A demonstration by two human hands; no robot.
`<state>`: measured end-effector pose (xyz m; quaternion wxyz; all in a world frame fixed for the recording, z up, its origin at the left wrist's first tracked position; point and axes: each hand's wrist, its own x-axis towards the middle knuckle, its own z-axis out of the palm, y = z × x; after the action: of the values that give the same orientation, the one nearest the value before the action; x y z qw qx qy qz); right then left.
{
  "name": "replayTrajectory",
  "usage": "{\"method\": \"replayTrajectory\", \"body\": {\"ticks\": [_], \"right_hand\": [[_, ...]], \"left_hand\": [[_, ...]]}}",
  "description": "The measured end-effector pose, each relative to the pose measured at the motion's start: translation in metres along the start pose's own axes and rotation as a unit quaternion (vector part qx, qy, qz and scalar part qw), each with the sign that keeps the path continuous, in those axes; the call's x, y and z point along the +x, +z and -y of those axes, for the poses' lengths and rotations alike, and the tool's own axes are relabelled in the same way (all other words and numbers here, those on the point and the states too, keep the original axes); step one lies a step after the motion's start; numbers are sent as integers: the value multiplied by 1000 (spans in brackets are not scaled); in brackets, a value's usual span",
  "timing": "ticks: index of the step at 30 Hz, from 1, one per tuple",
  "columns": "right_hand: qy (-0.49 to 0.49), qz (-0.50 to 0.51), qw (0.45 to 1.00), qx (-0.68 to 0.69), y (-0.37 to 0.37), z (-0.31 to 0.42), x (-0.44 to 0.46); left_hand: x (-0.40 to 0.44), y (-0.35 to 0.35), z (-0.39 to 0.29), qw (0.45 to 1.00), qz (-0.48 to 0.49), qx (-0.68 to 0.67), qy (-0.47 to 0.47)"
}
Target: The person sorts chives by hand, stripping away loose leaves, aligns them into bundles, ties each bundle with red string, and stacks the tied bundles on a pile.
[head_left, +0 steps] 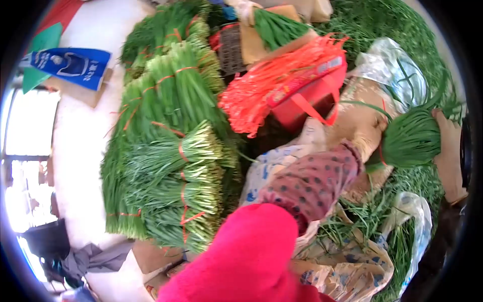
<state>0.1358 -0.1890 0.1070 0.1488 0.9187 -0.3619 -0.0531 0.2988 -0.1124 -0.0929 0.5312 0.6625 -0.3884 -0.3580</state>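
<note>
My left hand (371,132), in a tan glove below a polka-dot cuff and a bright pink sleeve, reaches across to the right. Its fingers close against the near side of a bundle of garlic chives (413,138), whose leaves fan out to the right. A thin red tie (382,151) shows at the bundle's left end. Under the hand lies a tan surface (352,108) sprinkled with bits of green. My right hand cannot be made out; a flat tan piece (450,158) stands against the bundle's right side.
Tied chive bundles (171,146) are stacked high at left. Red plastic ties (282,75) spill over a red bag (314,98) at the upper middle. Loose chives (387,22) spread at the upper right. Plastic bags (410,216) lie at the lower right.
</note>
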Motion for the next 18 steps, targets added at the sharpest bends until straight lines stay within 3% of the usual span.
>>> {"method": "replayTrajectory", "body": {"ticks": [1, 2, 3, 4, 5, 6, 7, 8, 9, 10, 11, 12, 14, 16, 18], "right_hand": [[21, 0, 999, 25, 14, -26, -11], [25, -16, 994, 104, 24, -42, -26], [54, 9, 998, 40, 20, -41, -39], [79, 39, 996, -27, 16, -39, -52], [101, 72, 988, -93, 11, -39, -65], [137, 128, 980, -63, 16, -28, -67], [175, 182, 967, -37, 21, -17, -70], [183, 237, 949, 98, 26, -5, -70], [166, 239, 933, 210, 38, 17, -71], [96, 233, 879, 405, 45, 32, -63], [76, 140, 920, 358, 76, 54, -61], [124, 162, 935, 289, 84, 71, -48], [195, 102, 900, 376, 108, 91, -27], [216, -8, 890, 401, 136, 111, -12], [240, -43, 852, 463, 156, 121, 3]], "left_hand": [[-12, -41, -64, 983, 21, 181, 30], [-12, -43, -75, 982, -3, 171, 81], [-2, -27, -61, 976, -29, 159, 145], [7, -11, -42, 989, 29, 97, 109], [6, -10, -38, 972, 12, 184, 143], [16, 3, 2, 950, -18, 178, 254], [9, 5, 20, 960, 15, 221, 173], [12, 11, 57, 928, 32, 307, 208], [11, 21, 67, 914, -25, 294, 277], [5, 16, 39, 922, 23, 325, 209], [6, 14, 46, 936, 30, 286, 203], [6, 12, 52, 948, 35, 251, 193], [5, 8, 52, 955, 29, 228, 190], [10, 7, 50, 959, 19, 209, 192], [8, 6, 52, 946, 4, 240, 217]]}}
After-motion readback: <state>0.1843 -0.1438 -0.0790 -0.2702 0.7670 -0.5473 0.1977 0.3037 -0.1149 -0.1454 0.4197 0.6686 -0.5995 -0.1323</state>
